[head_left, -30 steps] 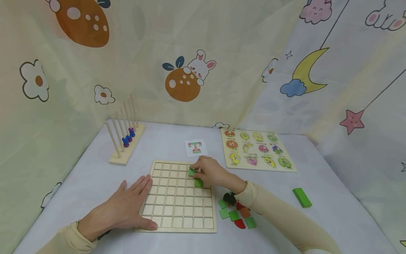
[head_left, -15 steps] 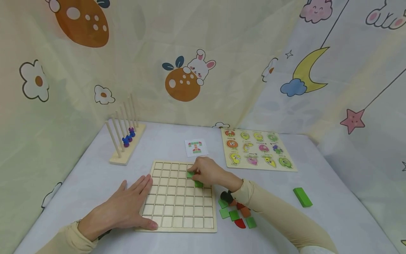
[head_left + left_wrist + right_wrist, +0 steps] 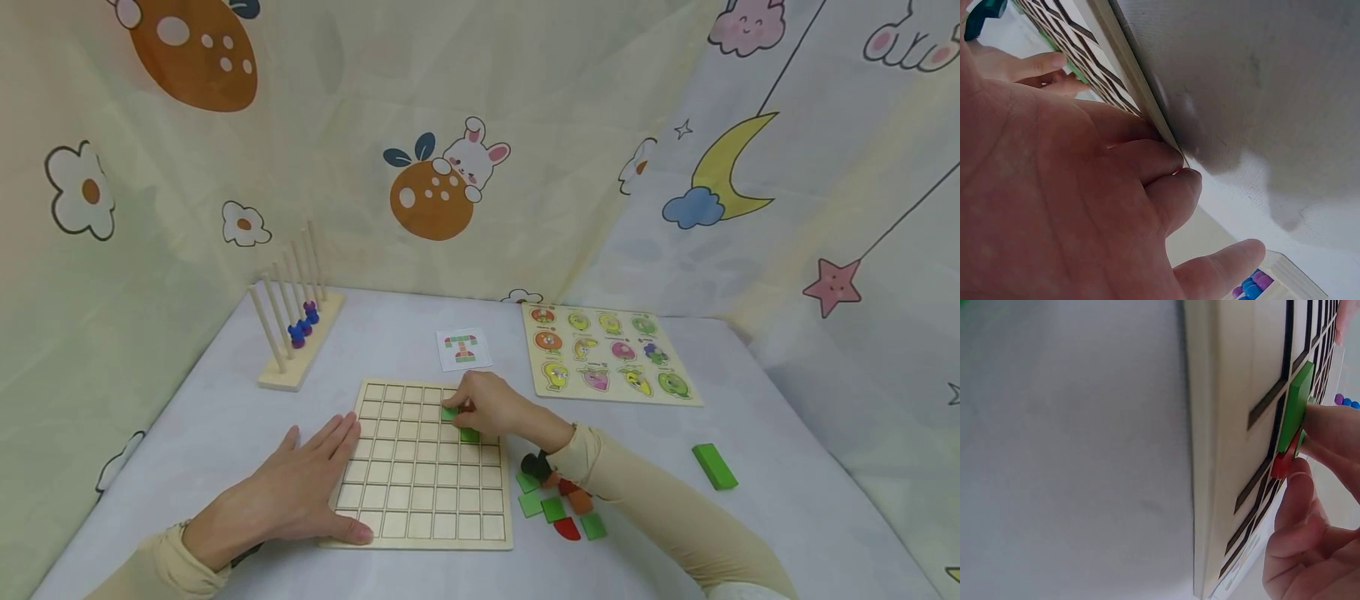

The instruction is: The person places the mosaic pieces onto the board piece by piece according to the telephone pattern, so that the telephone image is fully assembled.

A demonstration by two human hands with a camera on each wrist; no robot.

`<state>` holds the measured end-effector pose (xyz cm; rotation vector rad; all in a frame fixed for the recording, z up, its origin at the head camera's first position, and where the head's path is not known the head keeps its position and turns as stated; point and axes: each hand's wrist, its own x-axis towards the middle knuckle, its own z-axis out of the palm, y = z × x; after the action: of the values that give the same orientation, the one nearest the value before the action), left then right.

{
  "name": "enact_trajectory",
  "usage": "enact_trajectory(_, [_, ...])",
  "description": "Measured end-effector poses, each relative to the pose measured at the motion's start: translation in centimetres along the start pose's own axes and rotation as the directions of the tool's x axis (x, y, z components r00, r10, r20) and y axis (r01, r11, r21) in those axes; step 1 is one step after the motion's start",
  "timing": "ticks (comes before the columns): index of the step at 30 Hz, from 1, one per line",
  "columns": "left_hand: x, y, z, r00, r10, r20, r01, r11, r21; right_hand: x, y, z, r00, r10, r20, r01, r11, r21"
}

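Six or so upright pegs stand on a rack (image 3: 277,377) at the far left of the bench (image 3: 795,533), with blue and purple beads low on some of them. Nearer the person, the left hand (image 3: 296,477) holds nothing; its fingers are extended, their tips touching the left edge of a gridded board (image 3: 420,475), the thumb over its near left corner. Toward the board's far right part, the right hand (image 3: 491,406) pinches a green tile (image 3: 450,412) between thumb and forefinger, down at the grid. Close by on the board are a red piece (image 3: 1282,464) and a second green tile (image 3: 469,435). A printed card (image 3: 463,349) lies beyond. Just right of the board is a loose pile (image 3: 553,509), partly hidden by the right sleeve (image 3: 645,492); farther right, a fruit puzzle (image 3: 611,354) and a green block (image 3: 715,466).
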<state>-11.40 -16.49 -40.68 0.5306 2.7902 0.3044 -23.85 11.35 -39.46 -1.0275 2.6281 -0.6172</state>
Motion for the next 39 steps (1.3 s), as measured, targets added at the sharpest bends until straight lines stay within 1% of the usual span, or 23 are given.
enact_trajectory(3, [0.0, 0.0, 0.0, 1.000, 0.000, 0.004, 0.000, 1.000, -0.006, -0.1, 0.0, 0.1, 1.000, 0.008, -0.003, -0.008, 1.000, 0.012])
enact_trajectory(6, [-0.1, 0.1, 0.0, 1.000, -0.002, 0.010, 0.002, 1.000, -0.013, -0.4, 0.1, 0.1, 1.000, -0.001, -0.013, 0.001, 1.000, 0.015])
enact_trajectory(10, [-0.1, 0.3, 0.0, 1.000, 0.000, 0.016, 0.000, 1.000, -0.019, -1.2, 0.4, 0.0, 0.998, -0.016, -0.057, 0.019, 0.999, 0.038])
enact_trajectory(15, [-0.1, 0.2, 0.1, 1.000, 0.005, 0.013, -0.005, 1.000, -0.020, -2.9, 1.1, -0.8, 0.991, -0.042, -0.127, 0.049, 0.997, 0.052])
enact_trajectory(18, [-0.1, 0.2, 0.2, 1.000, 0.010, 0.007, -0.010, 1.000, -0.017, -4.3, 2.0, -1.4, 0.987, -0.029, -0.158, 0.036, 0.998, 0.046])
enact_trajectory(23, [-0.1, 0.2, 0.2, 1.000, 0.015, 0.001, -0.015, 1.000, -0.010, -7.3, 4.0, -2.3, 0.979, 0.051, -0.197, -0.041, 0.998, 0.055])
enact_trajectory(26, [-0.1, 0.1, 0.1, 1.000, 0.013, 0.002, -0.013, 1.000, -0.006, -9.3, 5.2, -2.8, 0.972, 0.123, -0.199, -0.114, 0.992, 0.059])
enact_trajectory(31, [0.0, 0.2, -0.1, 1.000, -0.002, 0.007, 0.002, 1.000, 0.000, -12.1, 6.9, -3.3, 0.951, 0.234, -0.204, -0.230, 0.972, 0.045])
enact_trajectory(35, [0.0, 0.1, -0.1, 1.000, -0.008, 0.013, 0.008, 1.000, 0.004, -14.0, 8.2, -3.2, 0.935, 0.264, -0.236, -0.270, 0.963, 0.006])
enact_trajectory(39, [0.0, 0.1, -0.2, 1.000, -0.010, 0.017, 0.010, 1.000, 0.001, -15.1, 9.2, -3.1, 0.928, 0.287, -0.237, -0.301, 0.953, -0.024])
